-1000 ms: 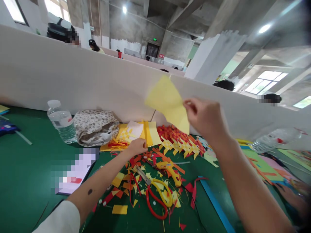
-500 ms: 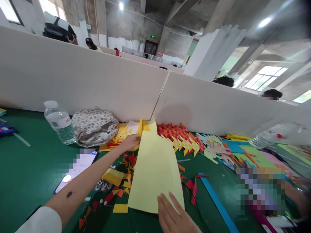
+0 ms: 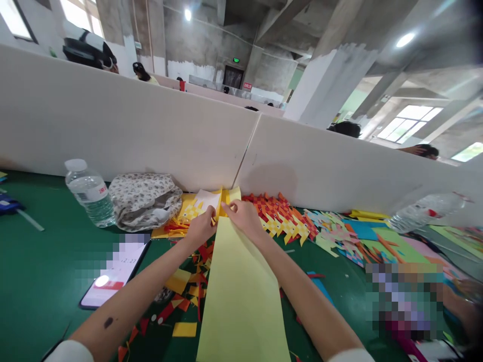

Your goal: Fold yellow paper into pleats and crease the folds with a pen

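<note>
A long pale yellow sheet of paper (image 3: 241, 306) stretches from the table's near edge up to my hands. At its far end my left hand (image 3: 202, 229) is closed with curled fingers on the paper's left edge, by an upright darker yellow flap (image 3: 219, 201). My right hand (image 3: 244, 217) pinches the far end of the sheet from the right, its thumb and fingertips close to the left hand's. Exactly which layers the fingertips grip is partly hidden. Behind and right of them lie woven red and yellow paper fish (image 3: 279, 213).
Paper scraps (image 3: 181, 304) litter the left side of the sheet. A phone (image 3: 116, 274), a water bottle (image 3: 90, 193) and a patterned cloth pouch (image 3: 145, 201) stand left. Coloured paper pieces (image 3: 339, 234) and another bottle (image 3: 426, 211) lie right. A white partition (image 3: 169, 136) runs behind.
My right hand has moved from the sheet's near end up to its far end, beside the left hand. The sheet now reaches closer to me. The left hand stays at the far edge.
</note>
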Motion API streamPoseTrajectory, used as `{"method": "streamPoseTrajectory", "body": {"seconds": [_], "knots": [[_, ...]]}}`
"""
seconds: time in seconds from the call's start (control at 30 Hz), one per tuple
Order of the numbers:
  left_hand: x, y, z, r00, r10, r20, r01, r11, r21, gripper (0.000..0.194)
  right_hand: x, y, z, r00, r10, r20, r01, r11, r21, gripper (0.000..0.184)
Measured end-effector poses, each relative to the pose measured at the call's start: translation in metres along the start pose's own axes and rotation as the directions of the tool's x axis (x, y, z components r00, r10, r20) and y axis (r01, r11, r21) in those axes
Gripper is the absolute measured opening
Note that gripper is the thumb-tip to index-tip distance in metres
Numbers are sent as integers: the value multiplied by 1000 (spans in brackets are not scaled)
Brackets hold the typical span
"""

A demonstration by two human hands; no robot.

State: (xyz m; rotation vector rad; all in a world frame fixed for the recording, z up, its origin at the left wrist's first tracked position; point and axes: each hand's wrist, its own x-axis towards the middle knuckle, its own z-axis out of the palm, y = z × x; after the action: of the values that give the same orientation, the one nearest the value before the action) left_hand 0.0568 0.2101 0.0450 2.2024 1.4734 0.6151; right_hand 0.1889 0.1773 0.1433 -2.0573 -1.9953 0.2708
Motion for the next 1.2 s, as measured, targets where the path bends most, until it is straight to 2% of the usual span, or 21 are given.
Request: {"method": "streamPoseTrajectory", "body": {"seconds": [0.1,0.17,0.23,0.3,0.4,0.6,0.7,0.8,0.87,0.97,1.0,1.03,1.1,1.17,1.2], "knots": [[-3,3,3,999,33,-11,-33,999,26,31,52,-4,9,971,123,202,-122,992,-22,32],[-5,1,4,995,96,-13,-95,995,33,32,71,-3,18,934,178,309,-175,984,-39,30],[-5,-4,6,986,163,-15,-163,986,44,32,81,-1,24,906,209,369,-204,978,-52,31],[-5,-10,10,978,208,-20,-206,976,67,33,85,0,26,892,223,394,-219,974,-56,31],[-1,-20,19,977,214,-23,-210,971,113,33,87,3,22,890,235,391,-230,971,-60,31],[1,-29,28,984,176,19,-176,964,199,33,94,13,-9,905,279,322,-254,960,-118,31],[0,-27,26,984,173,46,-179,956,232,33,89,18,-34,927,298,230,-259,948,-182,31],[0,-24,25,983,169,71,-182,952,246,33,76,21,-64,954,289,80,-261,930,-258,26],[1,-23,24,982,169,89,-185,952,242,33,63,18,-86,967,249,-56,-254,916,-310,18],[4,-22,21,978,172,115,-193,957,215,33,38,9,-121,956,144,-257,-238,891,-386,23],[5,-22,19,977,176,121,-197,960,199,33,28,5,-131,937,92,-336,-235,878,-416,26],[5,-21,17,975,182,126,-203,963,180,33,17,2,-139,895,-16,-446,-225,847,-482,27],[3,-19,12,970,206,133,-223,966,129,33,-10,0,-149,793,-169,-585,-238,797,-554,28],[-6,-15,5,962,237,135,-247,967,65,33,-41,3,-147,691,-337,-640,-207,756,-622,27],[-14,-13,1,959,251,132,-257,966,30,35,-58,8,-141,632,-453,-629,-156,721,-675,26]]}}
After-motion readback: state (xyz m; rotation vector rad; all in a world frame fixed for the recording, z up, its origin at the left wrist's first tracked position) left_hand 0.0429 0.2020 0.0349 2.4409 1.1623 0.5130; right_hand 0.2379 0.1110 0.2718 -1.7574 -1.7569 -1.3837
